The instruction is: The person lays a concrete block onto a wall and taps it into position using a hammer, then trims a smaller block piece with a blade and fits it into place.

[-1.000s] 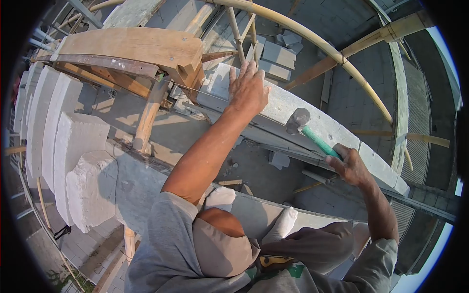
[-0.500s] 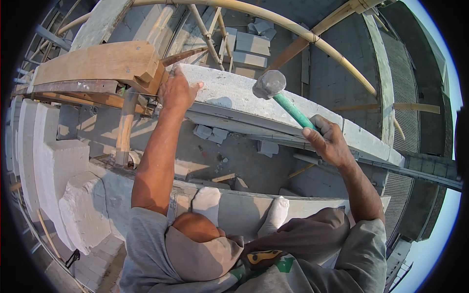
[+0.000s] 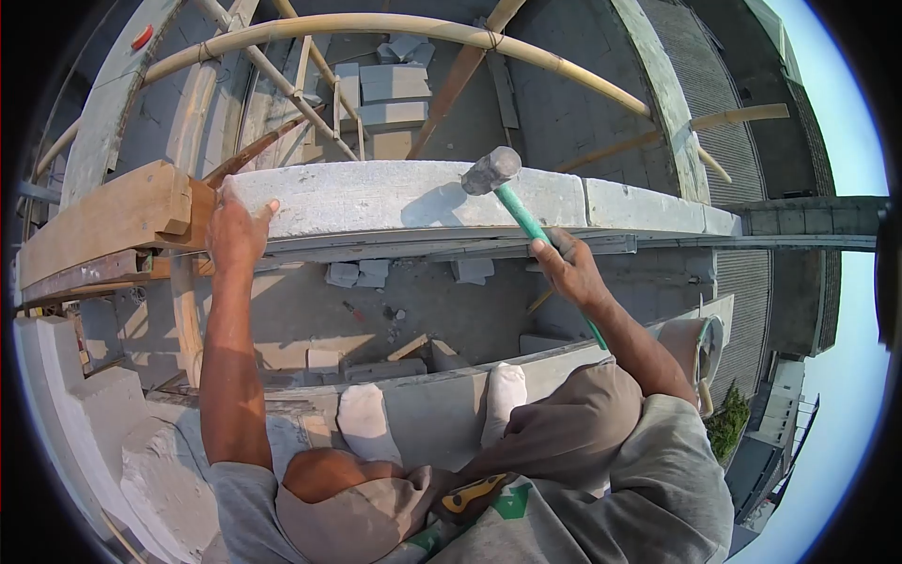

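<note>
A long, pale grey lightweight block (image 3: pixel 348 188) lies along the top of the wall in front of me. My left hand (image 3: pixel 239 226) grips its left end, with the thumb on the upper face and the fingers partly hidden beside the wooden beam (image 3: pixel 103 221). My right hand (image 3: pixel 571 271) is closed around the green handle of a hammer (image 3: pixel 519 209). The hammer's grey metal head is raised above the block's right part, and its shadow falls on the block. Another pale block (image 3: pixel 644 209) meets the first at a thin joint on the right.
Bamboo poles (image 3: pixel 404 28) cross beyond the wall. Far below lie stacked blocks (image 3: pixel 395 85) and broken pieces (image 3: pixel 357 274). My feet in white socks (image 3: pixel 365 418) rest on a narrow ledge (image 3: pixel 432 409). A bucket (image 3: pixel 691 343) stands at right, and rough blocks (image 3: pixel 169 479) at left.
My view has shifted, so the wall lies more level and more of its right part shows. My left hand stays at the block's end, and the hammer stays raised in my right hand.
</note>
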`<action>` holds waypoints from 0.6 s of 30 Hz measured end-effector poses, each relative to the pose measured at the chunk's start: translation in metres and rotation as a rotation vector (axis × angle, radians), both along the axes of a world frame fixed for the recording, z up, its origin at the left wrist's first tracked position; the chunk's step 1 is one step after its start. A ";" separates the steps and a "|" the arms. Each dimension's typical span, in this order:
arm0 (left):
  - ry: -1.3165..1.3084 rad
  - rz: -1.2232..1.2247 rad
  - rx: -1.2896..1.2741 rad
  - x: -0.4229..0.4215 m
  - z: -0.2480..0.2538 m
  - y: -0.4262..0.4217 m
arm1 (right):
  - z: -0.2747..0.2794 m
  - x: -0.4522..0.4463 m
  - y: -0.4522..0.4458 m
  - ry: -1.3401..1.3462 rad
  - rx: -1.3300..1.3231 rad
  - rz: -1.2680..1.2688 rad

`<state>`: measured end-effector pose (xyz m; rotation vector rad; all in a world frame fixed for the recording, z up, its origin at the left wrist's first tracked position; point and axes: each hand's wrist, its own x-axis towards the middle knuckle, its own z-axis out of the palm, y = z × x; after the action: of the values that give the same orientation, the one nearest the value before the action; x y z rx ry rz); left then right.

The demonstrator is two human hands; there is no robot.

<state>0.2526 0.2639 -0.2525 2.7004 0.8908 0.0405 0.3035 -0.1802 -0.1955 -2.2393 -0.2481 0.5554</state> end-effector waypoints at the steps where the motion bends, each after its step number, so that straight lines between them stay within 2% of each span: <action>1: 0.009 0.001 -0.005 0.000 0.002 -0.001 | 0.008 0.002 -0.002 0.052 0.028 -0.043; 3: 0.004 0.002 -0.001 0.001 0.006 -0.001 | 0.014 0.004 -0.002 0.074 0.152 -0.100; 7: -0.028 0.006 -0.013 -0.002 0.001 0.000 | 0.038 0.009 -0.005 -0.044 0.190 -0.174; 11: -0.008 0.022 -0.027 -0.001 -0.003 0.001 | 0.009 0.009 -0.038 -0.177 0.115 -0.212; 14: -0.068 -0.018 0.009 -0.003 -0.010 0.005 | -0.053 0.010 -0.091 -0.151 -0.094 -0.186; 15: -0.070 -0.017 0.016 -0.002 -0.008 0.005 | -0.025 0.001 -0.072 0.070 0.041 -0.339; 18: -0.086 -0.035 0.030 -0.006 -0.011 0.004 | -0.013 -0.009 -0.068 0.113 0.127 -0.474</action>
<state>0.2470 0.2674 -0.2633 2.7183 0.8234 0.1619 0.2948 -0.2487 -0.2081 -2.0381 0.2928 0.3926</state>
